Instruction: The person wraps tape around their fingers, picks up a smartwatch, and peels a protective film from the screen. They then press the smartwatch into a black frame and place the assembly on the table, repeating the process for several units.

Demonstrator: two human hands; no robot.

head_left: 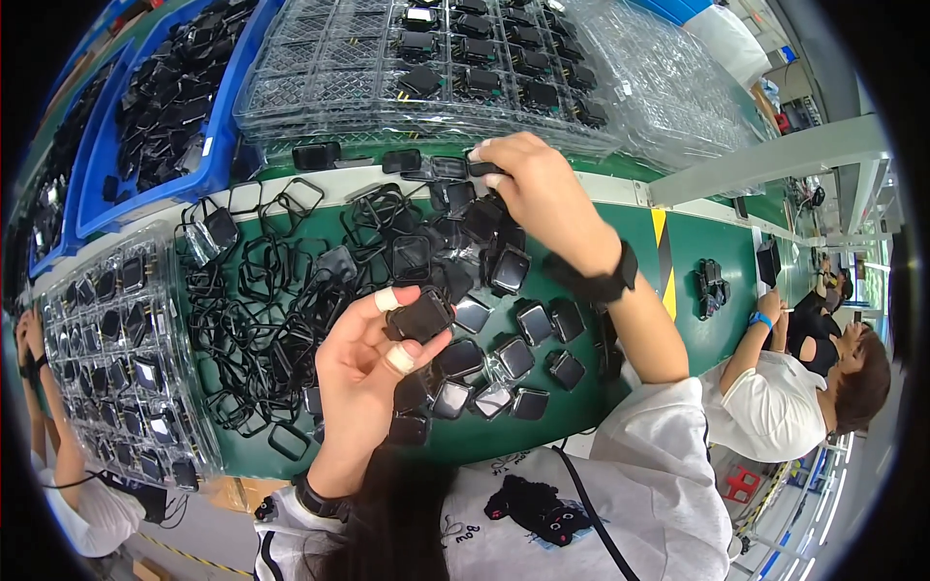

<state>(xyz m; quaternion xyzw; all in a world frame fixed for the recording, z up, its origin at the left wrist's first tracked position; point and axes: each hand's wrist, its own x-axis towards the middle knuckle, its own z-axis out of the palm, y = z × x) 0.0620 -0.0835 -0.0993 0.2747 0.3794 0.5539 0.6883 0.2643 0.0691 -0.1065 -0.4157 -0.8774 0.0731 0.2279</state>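
My left hand [355,373], with pale finger covers on two fingers, grips a black square watch-like case [422,318] above the pile. Farther off, my right hand [542,198] is closed over the pale ledge, its thumb and fingers pinching a small dark part [481,168]; its exact kind is partly hidden by the fingers. Beside that hand, a row of black square parts [317,155] lies along the ledge. Below both hands spreads a heap of thin black square frames [276,324]. Glossy-faced square cases [513,358] lie to its right, some in clear film.
Clear plastic trays [329,73] with black modules are stacked beyond the ledge. Blue bins [208,165] of black parts stand far left, above another filled tray [126,368]. A pale metal bar [775,155] crosses at right. People work on both sides.
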